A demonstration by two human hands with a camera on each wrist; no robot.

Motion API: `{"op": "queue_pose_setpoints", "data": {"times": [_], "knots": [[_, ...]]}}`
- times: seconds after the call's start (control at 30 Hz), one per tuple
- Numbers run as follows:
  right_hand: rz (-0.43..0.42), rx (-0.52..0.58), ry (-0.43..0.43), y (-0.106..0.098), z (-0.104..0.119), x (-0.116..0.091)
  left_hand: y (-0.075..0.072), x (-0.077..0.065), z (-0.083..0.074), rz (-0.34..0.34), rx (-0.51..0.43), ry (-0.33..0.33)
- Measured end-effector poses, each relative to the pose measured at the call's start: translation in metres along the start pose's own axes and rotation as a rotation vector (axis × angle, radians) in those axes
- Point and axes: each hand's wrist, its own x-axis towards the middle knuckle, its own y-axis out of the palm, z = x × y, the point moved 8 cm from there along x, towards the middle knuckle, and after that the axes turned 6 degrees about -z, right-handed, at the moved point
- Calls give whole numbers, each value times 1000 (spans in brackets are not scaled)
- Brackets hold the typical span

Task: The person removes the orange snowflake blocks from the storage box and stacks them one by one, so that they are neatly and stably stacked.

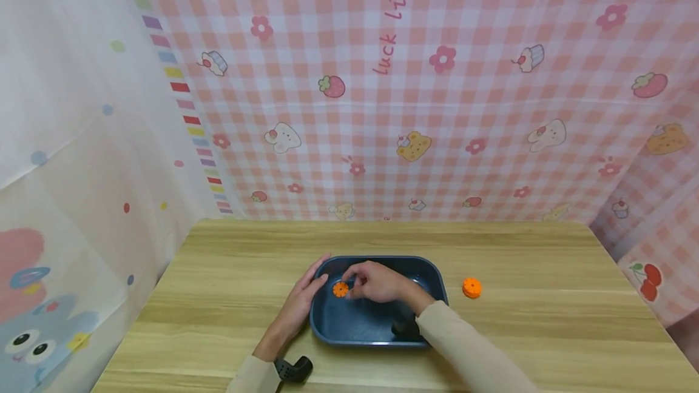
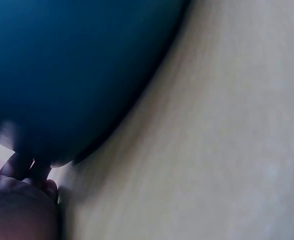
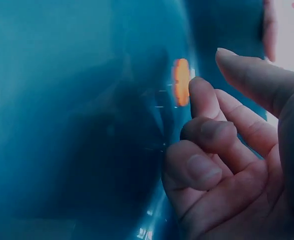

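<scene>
A dark blue rectangular basin (image 1: 355, 326) with rounded corners stands on the table. My left hand (image 1: 299, 301) holds its left rim, thumb over the edge and fingers along the outer wall. Inside, near the left end, is a round orange notched disc (image 1: 340, 289) with a dark centre. Just right of it hovers my right hand (image 1: 377, 282). In the right wrist view, the fingers (image 3: 202, 165) are loosely bent, the thumb stands apart, and nothing is between them. The orange disc (image 3: 182, 82) appears just beyond the index fingertip; whether they touch I cannot tell.
To the right of the basin, a small stack of similar orange discs (image 1: 472, 287) sits on the wood-grain table (image 1: 546, 320). Patterned cloth (image 1: 469, 102) hangs behind the table and along its sides. Black wrist-camera mounts (image 1: 295, 370) extend from both wrists.
</scene>
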Motion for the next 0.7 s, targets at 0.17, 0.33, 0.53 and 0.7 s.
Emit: {"op": "queue_pose_setpoints", "data": {"times": [0.17, 0.33, 0.53, 0.7], "knots": [[9, -19, 3, 7, -2, 6, 1, 0, 1, 11, -14, -10], [27, -33, 29, 12, -6, 9, 1, -1, 1, 10, -27, -11], [14, -48, 38, 13, -11, 11, 0, 1, 2, 2, -26, -12], [1, -96, 5, 13, -11, 12, -1, 1, 2, -4, -16, -9]]}}
